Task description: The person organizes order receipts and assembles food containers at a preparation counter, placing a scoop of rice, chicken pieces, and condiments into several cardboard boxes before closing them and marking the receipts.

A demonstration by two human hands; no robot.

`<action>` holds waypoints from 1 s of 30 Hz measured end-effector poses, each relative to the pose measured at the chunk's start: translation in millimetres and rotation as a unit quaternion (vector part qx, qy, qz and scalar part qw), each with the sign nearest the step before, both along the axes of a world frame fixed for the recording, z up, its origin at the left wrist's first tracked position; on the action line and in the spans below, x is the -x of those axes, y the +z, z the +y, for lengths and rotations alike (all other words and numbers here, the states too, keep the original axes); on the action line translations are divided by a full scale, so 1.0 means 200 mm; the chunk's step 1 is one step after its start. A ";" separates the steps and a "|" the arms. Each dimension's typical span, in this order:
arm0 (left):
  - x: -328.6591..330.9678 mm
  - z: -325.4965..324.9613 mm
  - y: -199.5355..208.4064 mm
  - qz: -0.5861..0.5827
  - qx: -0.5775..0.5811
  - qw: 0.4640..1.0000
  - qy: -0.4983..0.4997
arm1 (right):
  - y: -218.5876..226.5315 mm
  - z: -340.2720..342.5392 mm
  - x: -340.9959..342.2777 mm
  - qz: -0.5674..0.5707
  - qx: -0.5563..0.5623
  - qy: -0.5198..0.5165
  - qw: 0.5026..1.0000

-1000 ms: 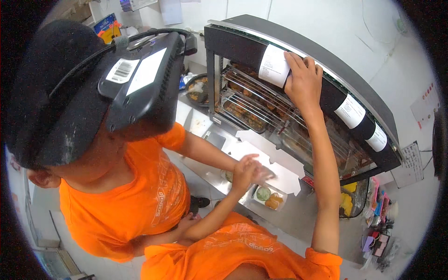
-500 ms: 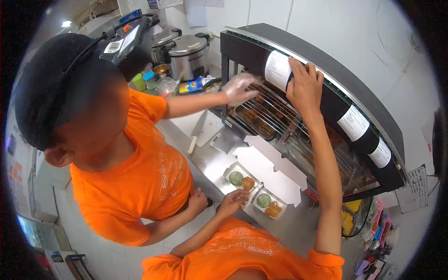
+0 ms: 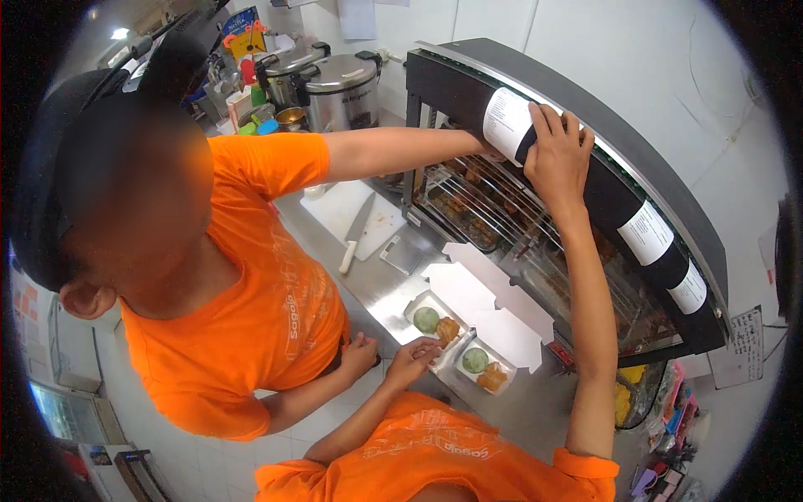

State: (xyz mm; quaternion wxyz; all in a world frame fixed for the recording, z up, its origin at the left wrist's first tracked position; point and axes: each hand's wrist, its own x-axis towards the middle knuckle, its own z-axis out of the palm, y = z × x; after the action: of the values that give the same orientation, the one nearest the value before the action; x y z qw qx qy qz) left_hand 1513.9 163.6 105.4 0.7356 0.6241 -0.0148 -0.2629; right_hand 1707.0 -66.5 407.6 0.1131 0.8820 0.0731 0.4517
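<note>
On the counter, two boxes, both open, with two white lids laid back toward the case. In the left box, two foods: one green mound and one brown piece. In the right box, the same count: again one green and one brown. Just beside the left box, on its near side, the left hand, with fingertips at the box edge; whether grasping it or only touching, cannot tell. At the upper black front of the case, the right hand, grasping this edge with bent fingers, just beside the first of three labels. Inside the case, wire racks with food below; too covered by the bars for exact counting. Left of the boxes, one metal plate, then one board with one knife and some crumbs. Farther behind, two pots, both covered, contents hidden. On the left side, one co-worker, with one arm stretched to the case, its hand mostly hidden.
</note>
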 end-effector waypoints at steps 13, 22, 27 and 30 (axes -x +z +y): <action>-0.08 0.06 -0.02 0.024 -0.021 0.999 -0.002 | 0.06 0.03 0.01 0.030 0.045 -0.012 0.998; -0.13 0.05 0.01 0.033 -0.010 0.999 -0.006 | 0.07 0.04 -0.02 0.048 0.026 -0.010 0.998; -0.12 0.04 0.03 0.038 -0.003 0.999 -0.004 | 0.07 0.03 -0.02 0.030 0.064 -0.011 0.997; -0.10 0.05 0.00 0.043 -0.006 0.999 -0.004 | 0.06 0.04 -0.03 0.055 0.062 -0.012 0.996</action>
State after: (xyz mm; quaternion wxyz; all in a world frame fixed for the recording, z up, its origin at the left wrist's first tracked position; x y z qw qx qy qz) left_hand 1534.0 172.6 105.0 0.7309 0.6166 0.0159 -0.2922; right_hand 1712.3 -59.2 420.1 0.1685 0.8976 0.0965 0.3957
